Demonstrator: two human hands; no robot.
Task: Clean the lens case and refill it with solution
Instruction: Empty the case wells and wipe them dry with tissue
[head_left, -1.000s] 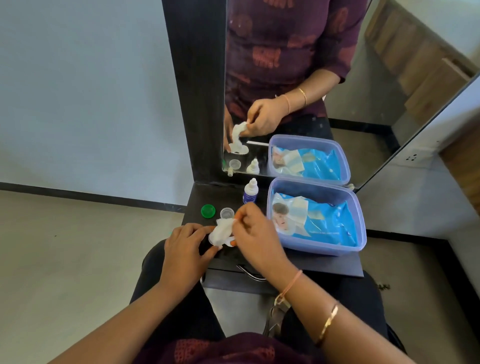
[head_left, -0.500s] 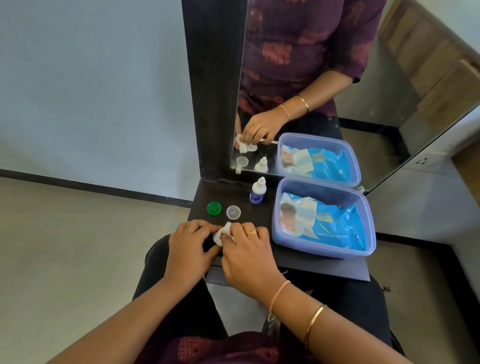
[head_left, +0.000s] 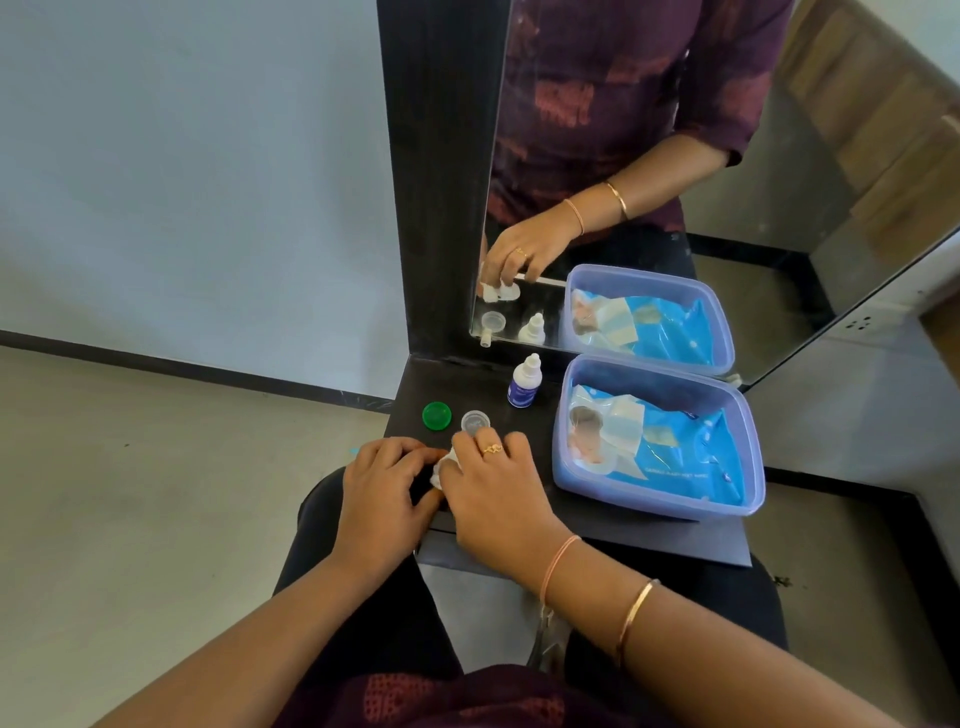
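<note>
On the dark shelf (head_left: 644, 540), my left hand (head_left: 382, 493) and my right hand (head_left: 493, 491) lie close together at the front left. A crumpled white tissue (head_left: 442, 466) shows between them, and my right hand's fingers pinch it. The lens case is hidden under my hands; the mirror shows its white reflection (head_left: 506, 293) under the tissue. My left hand's fingers curl around the case from the left. A green cap (head_left: 436, 415) and a clear cap (head_left: 474, 421) lie just beyond my fingers. The solution bottle (head_left: 524, 383) stands upright behind them.
A translucent blue box (head_left: 748, 457) holding a blue wipes pack (head_left: 670, 452) fills the right side of the shelf. The mirror (head_left: 727, 291) rises at the back edge, its dark frame (head_left: 441, 208) on the left. My lap is below the shelf's front edge.
My right hand has come down from a raised pinch and now lies low over the tissue and case. The tissue is more bunched and mostly covered. The caps and bottle have not moved.
</note>
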